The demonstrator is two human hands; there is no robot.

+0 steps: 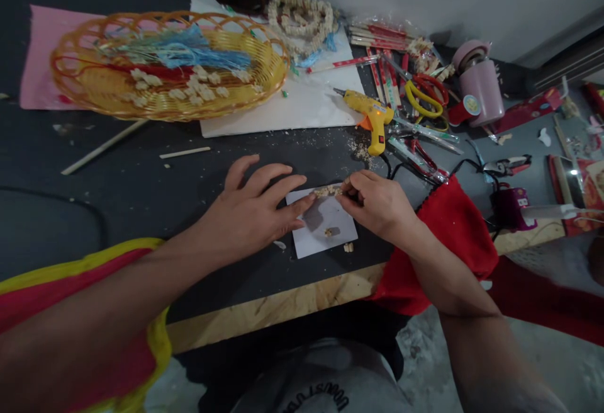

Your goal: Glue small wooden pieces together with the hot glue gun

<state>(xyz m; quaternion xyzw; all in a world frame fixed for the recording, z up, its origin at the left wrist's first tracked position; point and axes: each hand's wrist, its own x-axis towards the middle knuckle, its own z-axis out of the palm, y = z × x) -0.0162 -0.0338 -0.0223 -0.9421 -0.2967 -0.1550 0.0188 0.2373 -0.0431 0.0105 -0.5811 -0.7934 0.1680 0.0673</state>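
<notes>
My left hand point(262, 211) is spread out over the table, and one fingertip touches the left end of a short row of small cream-coloured pieces point(325, 191). At the row's right end, my right hand point(377, 202) has its thumb and fingers pinched together on it. Beneath the row lies a small sheet of white paper point(309, 246) with faint lines drawn on it. One small cream piece point(329, 232) rests on the paper. Another cream piece point(348, 247) sits on the dark table just off the paper's lower right corner.
A yellow glue gun point(372, 117) lies beyond my hands, near scissors point(423, 98) and packaged sticks. A wicker basket point(170, 114) holds blue tassels and cream pieces. Red cloth point(453, 230) lies under my right forearm. A pink bottle point(482, 92) stands at the back right.
</notes>
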